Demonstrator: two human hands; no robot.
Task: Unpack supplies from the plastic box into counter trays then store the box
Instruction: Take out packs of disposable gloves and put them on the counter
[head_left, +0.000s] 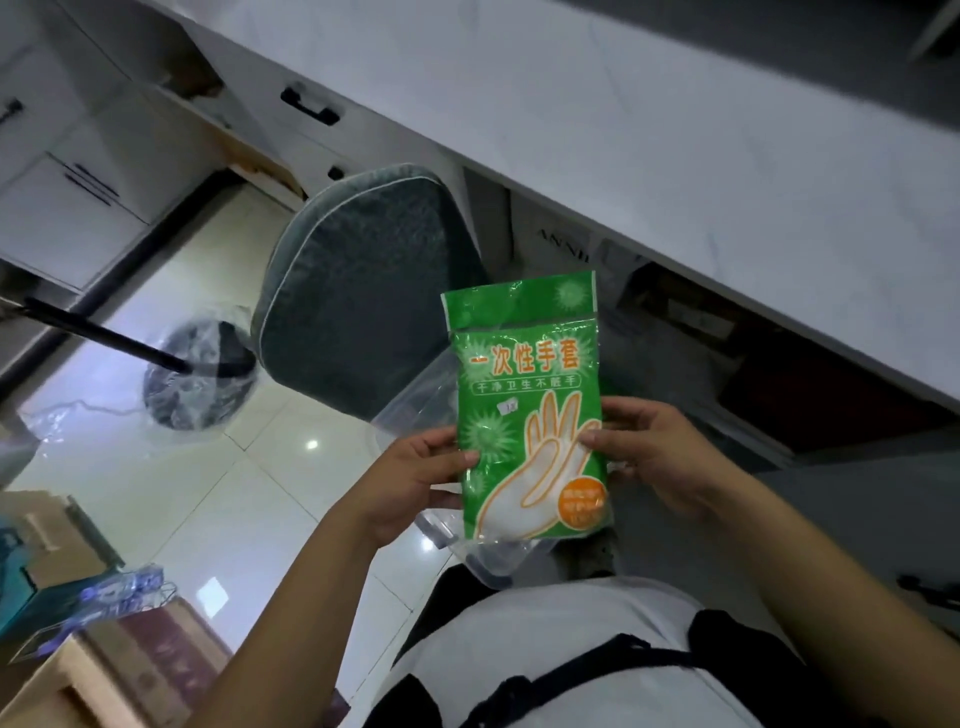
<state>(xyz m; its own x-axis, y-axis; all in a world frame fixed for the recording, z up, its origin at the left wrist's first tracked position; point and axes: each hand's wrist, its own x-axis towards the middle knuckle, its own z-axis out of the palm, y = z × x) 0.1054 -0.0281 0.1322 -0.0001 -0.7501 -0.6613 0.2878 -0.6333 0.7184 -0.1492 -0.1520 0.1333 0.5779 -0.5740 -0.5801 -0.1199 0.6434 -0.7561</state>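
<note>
The green glove packet (527, 395) is upright in front of the person's chest, near the bench (675, 130) edge. The left hand (410, 478) and right hand (654, 457) pinch its lower side edges, thumbs on its front. It looks light, limp and slick, so an edge pinch should suit it.
</note>
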